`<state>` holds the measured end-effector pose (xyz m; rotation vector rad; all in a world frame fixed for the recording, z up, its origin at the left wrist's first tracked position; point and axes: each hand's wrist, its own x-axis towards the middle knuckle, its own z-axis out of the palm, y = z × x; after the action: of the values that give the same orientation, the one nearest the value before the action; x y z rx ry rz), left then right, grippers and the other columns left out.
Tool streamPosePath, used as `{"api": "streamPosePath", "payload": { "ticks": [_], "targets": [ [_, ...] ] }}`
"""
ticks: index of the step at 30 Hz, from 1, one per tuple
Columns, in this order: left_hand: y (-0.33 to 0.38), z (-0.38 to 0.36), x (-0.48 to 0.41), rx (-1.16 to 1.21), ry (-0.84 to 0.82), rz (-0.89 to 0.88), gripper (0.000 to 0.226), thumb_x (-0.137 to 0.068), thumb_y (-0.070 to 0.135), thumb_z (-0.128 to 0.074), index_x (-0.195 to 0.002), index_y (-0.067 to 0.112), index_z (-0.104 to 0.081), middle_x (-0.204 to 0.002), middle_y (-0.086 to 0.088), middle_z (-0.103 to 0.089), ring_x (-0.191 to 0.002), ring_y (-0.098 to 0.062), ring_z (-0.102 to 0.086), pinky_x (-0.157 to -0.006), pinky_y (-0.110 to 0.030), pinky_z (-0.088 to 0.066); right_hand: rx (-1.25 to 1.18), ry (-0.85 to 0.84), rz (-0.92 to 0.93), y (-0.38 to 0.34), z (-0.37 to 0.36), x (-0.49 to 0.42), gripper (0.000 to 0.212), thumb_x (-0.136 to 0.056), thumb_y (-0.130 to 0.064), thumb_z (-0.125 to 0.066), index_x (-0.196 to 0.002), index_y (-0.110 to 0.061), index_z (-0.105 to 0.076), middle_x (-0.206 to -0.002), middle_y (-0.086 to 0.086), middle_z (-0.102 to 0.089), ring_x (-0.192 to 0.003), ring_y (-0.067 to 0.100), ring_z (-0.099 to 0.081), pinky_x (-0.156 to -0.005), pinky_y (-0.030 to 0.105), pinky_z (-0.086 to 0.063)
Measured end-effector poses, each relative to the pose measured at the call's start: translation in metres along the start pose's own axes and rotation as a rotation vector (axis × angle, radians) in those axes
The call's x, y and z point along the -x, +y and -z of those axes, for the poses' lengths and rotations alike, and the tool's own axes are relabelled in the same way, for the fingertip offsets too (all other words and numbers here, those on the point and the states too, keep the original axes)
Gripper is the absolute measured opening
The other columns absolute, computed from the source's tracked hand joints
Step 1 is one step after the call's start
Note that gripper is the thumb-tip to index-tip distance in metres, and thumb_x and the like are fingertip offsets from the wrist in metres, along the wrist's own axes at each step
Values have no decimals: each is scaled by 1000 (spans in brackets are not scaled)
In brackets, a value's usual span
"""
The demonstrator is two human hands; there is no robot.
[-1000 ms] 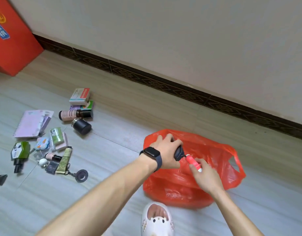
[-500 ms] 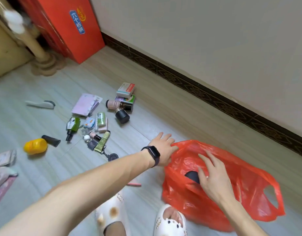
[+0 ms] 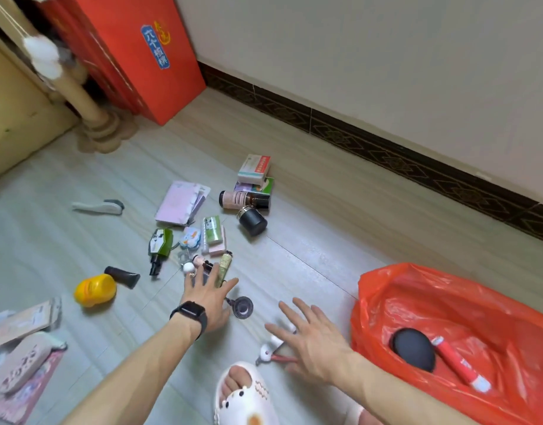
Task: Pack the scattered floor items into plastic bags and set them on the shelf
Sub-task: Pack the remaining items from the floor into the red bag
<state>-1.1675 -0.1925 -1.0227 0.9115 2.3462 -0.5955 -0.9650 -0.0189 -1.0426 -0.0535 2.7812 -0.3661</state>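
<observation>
A pale, plain wall (image 3: 386, 72) runs diagonally across the top, met at its foot by a dark brown skirting board (image 3: 371, 145) with a diamond pattern. The floor (image 3: 310, 191) is light grey-beige wood-grain planking under soft, even light. At the far left a tall red carton (image 3: 126, 65) with a blue label stands against the wall, beside a turned beige furniture leg (image 3: 91, 111) and a yellowish panel (image 3: 12, 118).

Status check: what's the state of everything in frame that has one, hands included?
left hand, open, fingers spread, holding nothing
right hand, open, empty
red bag, mouth open, lying slack
black case, inside the bag
red tube, inside the bag
black jar, on its side
brown bottle, on its side, cap on
yellow bottle, on its side
</observation>
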Motion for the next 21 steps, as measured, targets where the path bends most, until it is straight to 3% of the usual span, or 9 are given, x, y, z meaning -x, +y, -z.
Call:
{"api": "streamPosePath", "payload": {
  "ticks": [2,4,7,10,13,15,17,19,21],
  "targets": [
    [1,-16,-13,191,-61,26,79,-80,56,-53,-147,52,-12,-162,-2,14,-147,-42,0,-111,-65,-15,18,-122,50,-7,-27,-8,81,-64,-65,-72,-137,-46,-42,-155,6,-40,-140,35,-40,-104,59,-42],
    [6,-29,-25,372,-24,65,76,-74,55,-60,-142,54,-25,-161,3,3,-143,-39,-9,-108,-59,-30,9,-149,46,-9,-43,-7,69,-74,-53,-70,-135,-43,-39,-160,8,-30,-145,38,-30,-107,64,-35],
    [22,-40,-31,539,208,55,30,-84,38,-60,-113,42,-56,-134,5,-39,-118,-30,-40,-85,-41,-48,41,-80,15,-16,-48,0,28,-82,-45,-60,-105,-33,-50,-130,4,-54,-114,34,-57,-78,46,-53],
    [40,-44,-23,469,207,-49,15,-91,24,-51,-101,35,-56,-115,4,-39,-100,-27,-47,-68,-35,-45,12,-78,-55,-20,-51,2,18,-87,-27,-54,-104,-25,-49,-107,4,-54,-93,31,-55,-57,39,-42],
    [40,-34,-13,457,85,-51,20,-88,19,-50,-92,37,-58,-109,4,-44,-93,-26,-54,-73,-35,-49,-180,-291,-289,-19,-25,1,24,-98,-27,-48,-120,-17,-46,-121,14,-49,-109,38,-49,-70,43,-41],
    [37,-20,-2,427,-40,-123,23,-83,17,-52,-80,38,-59,-102,4,-52,-90,-23,-60,-78,-31,-51,-391,-423,-388,-15,2,6,29,-98,-37,-45,-117,-16,-51,-120,15,-56,-108,37,-56,-76,38,-44],
    [35,-4,10,387,-54,-148,25,-83,14,-52,-80,38,-56,-100,4,-57,-91,-21,-61,-79,-30,-51,-595,-374,-418,-11,25,21,26,-95,-40,-48,-106,-17,-53,-111,14,-61,-100,34,-60,-74,34,-45],
    [35,16,22,419,21,-153,30,-83,6,-49,-85,36,-54,-98,5,-59,-90,-20,-60,-77,-30,-51,-781,-209,-486,-8,43,47,23,-93,-38,-52,-100,-17,-52,-103,10,-64,-93,30,-61,-72,35,-45],
    [40,42,34,469,65,-188,30,-80,3,-51,-81,33,-53,-82,14,-61,-86,-17,-62,-67,-28,-48,-1102,-32,-600,-5,59,78,20,-92,-33,-59,-100,-16,-54,-94,7,-64,-82,21,-64,-63,37,-50]
  ]
}}
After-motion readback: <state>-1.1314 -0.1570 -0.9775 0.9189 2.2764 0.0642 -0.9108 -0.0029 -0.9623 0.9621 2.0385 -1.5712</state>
